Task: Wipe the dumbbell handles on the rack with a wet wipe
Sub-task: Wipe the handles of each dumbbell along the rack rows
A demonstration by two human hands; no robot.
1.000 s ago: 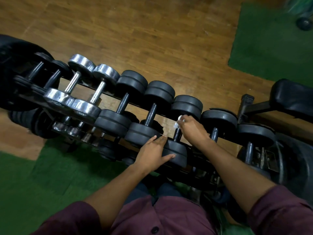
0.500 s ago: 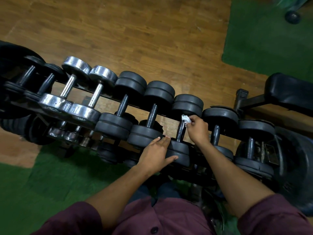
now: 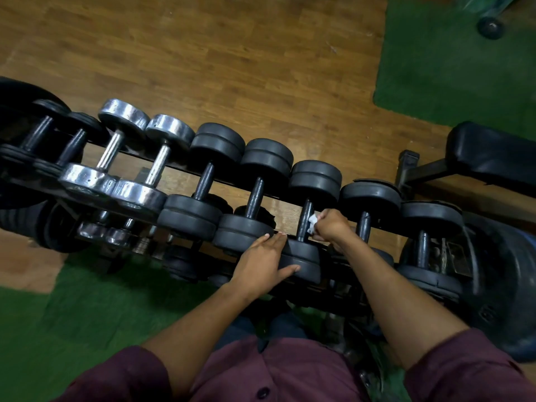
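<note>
White wipe (image 3: 312, 223) shows as a crumpled wad between the right hand (image 3: 332, 226) and the handle (image 3: 306, 220) of a black dumbbell on the top tier of the rack (image 3: 179, 171). That hand is curled closed around the wipe, pressing it against the right side of the bar low down, near the end closest to the person. Bunching it this way probably lets the fingers wrap part of the round bar instead of dabbing one face.

The left hand (image 3: 265, 264) lies flat and open on the near weight (image 3: 301, 259) of the same dumbbell, fingers spread over its top and the thumb along its near face; it grips nothing. I judge it is there as a brace, so the dumbbell does not roll or slide on its rails while the other hand rubs.

Dumbbells sit side by side across the two rails with their handles bridging the gap, which leaves each bar bare and reachable from above. To the left are two more black ones, then two chrome ones (image 3: 132, 158), then smaller dark ones at the far left; to the right are two more black ones, beside a padded bench (image 3: 493, 153). A lower tier is dim and mostly hidden.

Which handles are already clean cannot be told from their look.
</note>
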